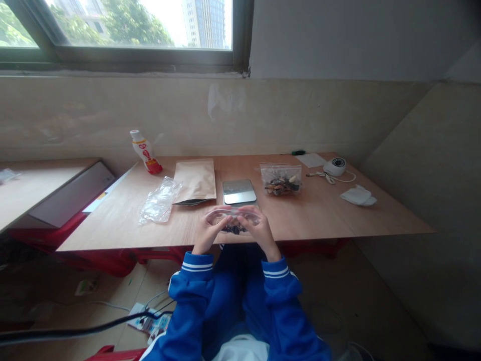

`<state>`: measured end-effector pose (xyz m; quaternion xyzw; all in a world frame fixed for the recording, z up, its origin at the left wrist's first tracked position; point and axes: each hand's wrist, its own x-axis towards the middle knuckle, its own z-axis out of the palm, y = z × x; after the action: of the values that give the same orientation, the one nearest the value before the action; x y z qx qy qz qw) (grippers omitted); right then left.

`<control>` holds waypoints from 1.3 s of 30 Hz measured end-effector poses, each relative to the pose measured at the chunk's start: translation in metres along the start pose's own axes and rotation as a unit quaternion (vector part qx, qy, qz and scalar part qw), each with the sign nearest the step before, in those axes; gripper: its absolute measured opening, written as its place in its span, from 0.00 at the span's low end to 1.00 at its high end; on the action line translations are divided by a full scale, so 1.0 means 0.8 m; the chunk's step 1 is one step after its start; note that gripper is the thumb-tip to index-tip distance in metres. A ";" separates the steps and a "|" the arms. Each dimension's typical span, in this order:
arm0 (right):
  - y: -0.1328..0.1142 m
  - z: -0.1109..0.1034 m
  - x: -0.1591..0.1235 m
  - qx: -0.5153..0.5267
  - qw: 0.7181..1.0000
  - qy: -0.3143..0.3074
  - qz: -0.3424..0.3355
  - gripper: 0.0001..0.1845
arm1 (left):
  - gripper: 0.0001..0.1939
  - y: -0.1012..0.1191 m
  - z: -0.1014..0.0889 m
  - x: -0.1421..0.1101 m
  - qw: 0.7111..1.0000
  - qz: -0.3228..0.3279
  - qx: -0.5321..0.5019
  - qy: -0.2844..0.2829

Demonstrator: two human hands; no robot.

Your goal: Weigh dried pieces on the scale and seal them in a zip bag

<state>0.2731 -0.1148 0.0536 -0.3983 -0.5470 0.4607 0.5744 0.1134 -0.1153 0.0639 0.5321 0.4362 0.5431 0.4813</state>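
My left hand [208, 231] and my right hand [258, 229] are raised side by side at the near edge of the wooden table [319, 213]. Both pinch the top of a small clear plastic bag [233, 220] with dark pieces at its bottom. The fingers of each hand are closed on the bag's upper edge. Just behind the bag lies a small silver scale [239, 192]. A second clear bag with dark and light pieces [281, 180] stands to the right of the scale. A brown paper pouch [196, 181] lies flat to the left.
A crumpled clear bag [160, 201] lies left of the pouch and a white-and-red bottle [145, 151] leans at the back left. At the right are a white round device [334, 166], a paper sheet [311, 160] and a white cloth [358, 196]. A power strip [148, 321] lies on the floor.
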 end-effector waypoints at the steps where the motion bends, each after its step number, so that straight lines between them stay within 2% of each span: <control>1: 0.001 0.001 0.000 -0.004 1.000 -0.002 -0.004 0.14 | 0.17 -0.001 0.000 0.000 1.000 0.001 0.011 -0.001; 4: 0.005 0.004 0.002 -0.012 1.000 -0.001 -0.003 0.12 | 0.13 -0.008 0.001 0.001 0.999 0.009 0.031 0.014; 10: 0.006 0.005 0.003 -0.012 1.000 0.020 -0.001 0.10 | 0.13 -0.015 0.001 0.002 0.998 0.026 0.053 0.032; 16: 0.001 0.011 0.003 0.006 0.998 0.064 -0.002 0.09 | 0.12 -0.009 0.008 0.001 0.996 0.042 0.052 0.059; 20: -0.003 0.015 0.002 0.031 0.998 0.052 -0.005 0.09 | 0.12 -0.004 0.015 0.000 0.992 0.065 0.049 0.091; 26: -0.010 0.017 -0.001 0.053 0.998 0.018 -0.023 0.09 | 0.13 -0.005 0.011 0.000 0.995 0.067 0.050 0.059; 34: -0.001 0.023 0.001 0.027 0.994 0.101 -0.035 0.09 | 0.11 -0.004 0.018 0.001 0.992 0.088 0.056 0.066; 39: -0.005 0.028 -0.001 0.039 0.992 0.115 -0.030 0.09 | 0.11 -0.008 0.022 0.001 0.992 0.085 0.054 0.069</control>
<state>0.2510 -0.1180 0.0590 -0.4093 -0.4708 0.4150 0.6622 0.1311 -0.1145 0.0585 0.5537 0.4504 0.5932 0.3724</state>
